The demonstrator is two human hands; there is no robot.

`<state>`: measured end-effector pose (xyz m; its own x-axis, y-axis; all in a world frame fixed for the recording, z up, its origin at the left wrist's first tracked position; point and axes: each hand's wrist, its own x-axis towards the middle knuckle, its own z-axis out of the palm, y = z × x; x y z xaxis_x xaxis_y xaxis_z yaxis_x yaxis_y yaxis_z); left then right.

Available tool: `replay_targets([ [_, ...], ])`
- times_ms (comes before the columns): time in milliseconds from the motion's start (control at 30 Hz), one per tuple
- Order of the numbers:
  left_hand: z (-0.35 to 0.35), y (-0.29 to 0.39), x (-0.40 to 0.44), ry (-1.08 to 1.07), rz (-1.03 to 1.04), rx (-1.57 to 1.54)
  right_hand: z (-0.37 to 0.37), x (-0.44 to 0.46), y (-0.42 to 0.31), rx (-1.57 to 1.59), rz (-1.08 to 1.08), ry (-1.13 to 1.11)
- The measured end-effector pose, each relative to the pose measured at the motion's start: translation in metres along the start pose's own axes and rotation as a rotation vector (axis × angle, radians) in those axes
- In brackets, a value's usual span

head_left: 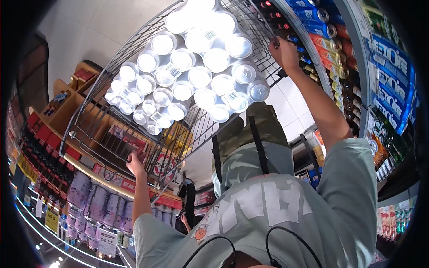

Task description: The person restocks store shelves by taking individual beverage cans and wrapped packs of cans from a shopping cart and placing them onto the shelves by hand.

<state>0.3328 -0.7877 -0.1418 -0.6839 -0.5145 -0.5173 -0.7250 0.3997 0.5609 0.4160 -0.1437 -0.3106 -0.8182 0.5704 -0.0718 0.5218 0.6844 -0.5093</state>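
Observation:
A wire shopping cart (103,73) stands in front of me, loaded with several shrink-wrapped packs of cans (182,59), their pale round ends glaring in the light. My left hand (136,164) is closed around the cart's wire edge at the near left corner. On the opposite side, my right hand (284,54) grips the cart's dark edge, beside the packs. Both arms are stretched apart. The fingers' undersides are hidden, and the brightest packs are washed out.
Shelves with blue beer packs (393,80) and rows of cans (328,44) rise close on my right. To the left are purple can packs (105,205), a price tag (107,243) and a wooden display stand (62,109). Pale floor tiles (85,22) show ahead.

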Motion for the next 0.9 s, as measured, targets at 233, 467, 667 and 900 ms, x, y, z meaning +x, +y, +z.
replay_targets([
  [233, -0.006, -0.036, -0.009, -0.024, 0.061, -0.004, 0.001, -0.051, 0.039, 0.035, 0.022, 0.018],
  [467, -0.010, -0.053, -0.037, -0.034, 0.054, 0.107, -0.001, -0.105, 0.061, 0.078, 0.081, -0.002],
  [667, -0.012, -0.067, -0.045, -0.077, 0.098, 0.122, -0.007, -0.154, 0.083, 0.037, 0.164, -0.063],
  [900, -0.011, -0.070, -0.043, -0.128, 0.122, 0.165, -0.004, -0.219, 0.116, 0.121, 0.227, -0.037],
])
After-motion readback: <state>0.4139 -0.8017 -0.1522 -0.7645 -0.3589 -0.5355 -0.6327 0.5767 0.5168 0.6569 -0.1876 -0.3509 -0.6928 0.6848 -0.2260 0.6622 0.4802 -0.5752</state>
